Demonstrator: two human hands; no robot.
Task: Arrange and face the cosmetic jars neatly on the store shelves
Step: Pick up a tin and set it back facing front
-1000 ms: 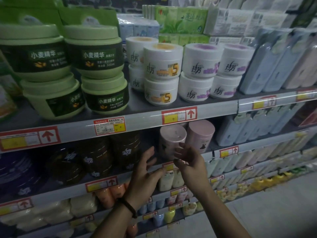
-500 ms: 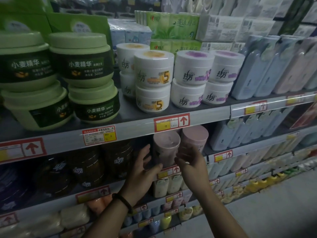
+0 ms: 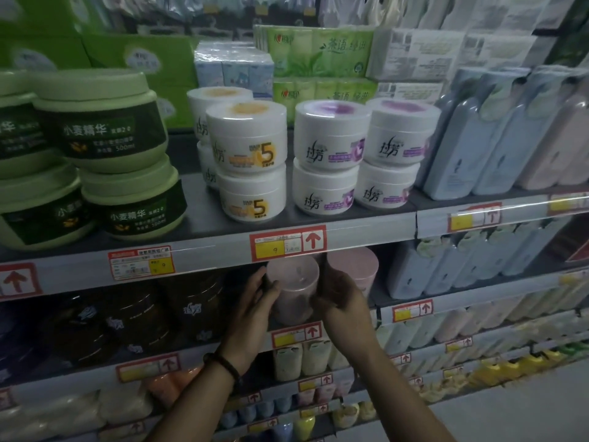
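Note:
A pale pink jar (image 3: 293,290) stands on the second shelf, just under the upper shelf's edge. My left hand (image 3: 255,306) grips its left side and my right hand (image 3: 339,298) grips its right side. A second pink jar (image 3: 355,269) stands right behind and to the right of it. On the shelf above are stacked white jars with orange lids (image 3: 247,161), white jars with purple lids (image 3: 331,154) and larger green jars (image 3: 105,129).
Dark brown jars (image 3: 137,314) fill the second shelf left of my hands. Pale blue bottles (image 3: 471,145) stand at the right on the upper shelf and below it. Price-tag rails (image 3: 287,242) run along each shelf edge. Lower shelves hold small bottles; grey floor lies at the bottom right.
Both hands have risen from in front of the shelf edge and closed round the front pink jar. The camera has moved closer to the shelves.

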